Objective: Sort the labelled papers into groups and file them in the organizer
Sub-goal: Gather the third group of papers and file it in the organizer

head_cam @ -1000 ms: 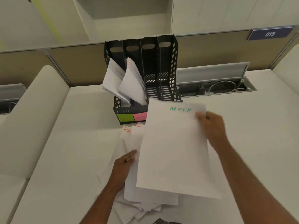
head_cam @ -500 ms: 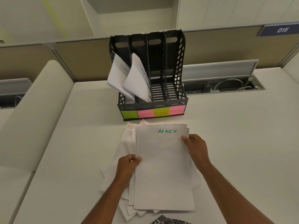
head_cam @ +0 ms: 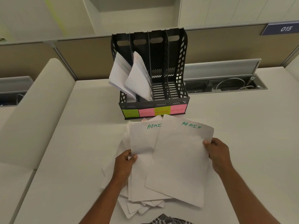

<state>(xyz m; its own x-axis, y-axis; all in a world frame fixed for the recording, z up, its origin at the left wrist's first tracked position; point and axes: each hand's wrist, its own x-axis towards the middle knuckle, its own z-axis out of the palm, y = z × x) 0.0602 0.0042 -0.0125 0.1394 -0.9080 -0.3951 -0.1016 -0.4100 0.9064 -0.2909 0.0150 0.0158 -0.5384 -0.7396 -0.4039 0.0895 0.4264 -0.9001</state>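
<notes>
Here, right hand: reached forward from lower right, thumb on top and fingers curled under the right edge of an ADMIN sheet, which is pinched and held tilted above the pile.
Left hand: extended from below, thumb pressed on the lower left of a second ADMIN sheet, fingers tucked beneath it.
Paper pile: fanned loosely on the table under both sheets.
Organizer: set just beyond the pile; papers are leaned in its two left slots.
</notes>
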